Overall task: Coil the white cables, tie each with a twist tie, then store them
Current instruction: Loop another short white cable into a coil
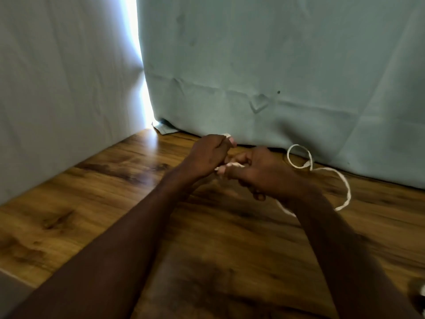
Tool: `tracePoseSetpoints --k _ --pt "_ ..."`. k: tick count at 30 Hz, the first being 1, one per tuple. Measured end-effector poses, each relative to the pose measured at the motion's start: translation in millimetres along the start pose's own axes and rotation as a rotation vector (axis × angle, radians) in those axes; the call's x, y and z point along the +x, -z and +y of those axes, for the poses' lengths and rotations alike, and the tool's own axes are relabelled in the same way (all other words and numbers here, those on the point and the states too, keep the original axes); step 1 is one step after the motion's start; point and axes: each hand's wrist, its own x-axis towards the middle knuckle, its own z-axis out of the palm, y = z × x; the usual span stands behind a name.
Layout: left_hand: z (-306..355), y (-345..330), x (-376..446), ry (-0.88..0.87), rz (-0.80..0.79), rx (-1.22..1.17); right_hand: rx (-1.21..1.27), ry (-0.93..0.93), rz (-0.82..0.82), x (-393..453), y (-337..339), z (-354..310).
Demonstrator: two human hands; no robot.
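Gripping white cable (pixel 322 171) | left hand (pixel 208 155), right hand (pixel 259 171) | no writing legible

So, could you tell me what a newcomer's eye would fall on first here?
Two hands meet mid-frame over the wooden table: the left hand and right hand both grip a white cable. Its slack loops on the table to their right, before a grey-green curtain. A bright gap glows upper left.

Single head-worn wide-angle view, looked forward and down along both forearms onto a wooden tabletop (pixel 92 203). Faced a teal curtain (pixel 276 65) hung at the table's far edge. Close range; hands sat mid-frame. Edges were blurred, no second view to overlap.
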Motion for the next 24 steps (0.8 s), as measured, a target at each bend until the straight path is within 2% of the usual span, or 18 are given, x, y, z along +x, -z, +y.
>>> tracePoseSetpoints --k 3,6,8,12,15,17,19,22,24 --pt "5.0 11.1 -2.9 0.098 -0.183 -0.288 0.298 0.019 0.216 1.0 21.7 3.9" --pt "19.9 12.9 -3.5 0.106 -0.462 -0.44 0.477 0.029 0.378 2.4 27.1 13.3" --pt "29.4 8.7 -5.0 0.123 -0.605 -0.595 0.455 0.0 0.49 3.7 28.1 19.1" --pt "38.6 6.4 -7.9 0.187 -0.67 -0.911 0.422 -0.009 0.641 5.5 32.0 25.6" --pt "39.8 9.8 -7.9 0.189 -0.685 -1.077 0.131 0.058 0.691 10.8 23.6 34.7" --pt "39.9 14.1 -6.8 0.152 -0.663 -1.257 0.034 0.095 0.627 15.8 11.5 39.6" --pt "39.7 19.0 -4.1 0.097 -0.617 -1.475 -0.025 0.052 0.487 19.1 -2.0 42.4" --pt "33.2 22.4 4.7 0.094 -0.368 -1.738 -0.19 0.038 0.262 17.2 -22.5 41.1" --pt "24.7 25.0 8.5 0.128 -0.158 -1.812 -0.308 0.063 0.109 15.4 -34.1 36.2"
